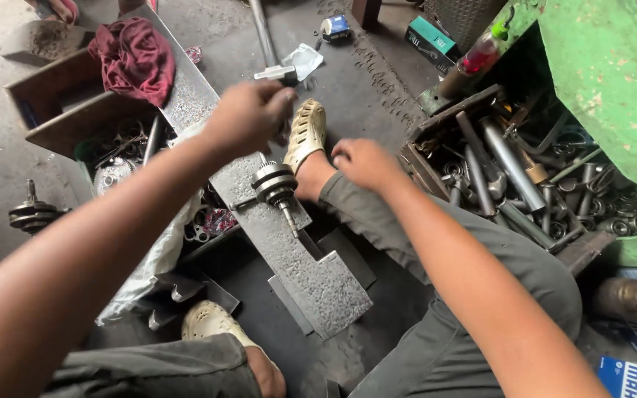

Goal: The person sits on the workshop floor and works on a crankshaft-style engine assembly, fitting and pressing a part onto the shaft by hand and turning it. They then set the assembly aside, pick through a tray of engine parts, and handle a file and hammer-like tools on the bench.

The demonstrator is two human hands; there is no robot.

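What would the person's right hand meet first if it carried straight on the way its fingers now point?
The right hand points left towards the pale clog on the foot beside it, so probably that first; depth is unclear.

Workshop floor clutter, as I see it from here.
A dark red rag lies draped over a wooden box; at right, a crate of steel rods and rings sits beside a green machine body, with a red-filled bottle and a teal carton near.
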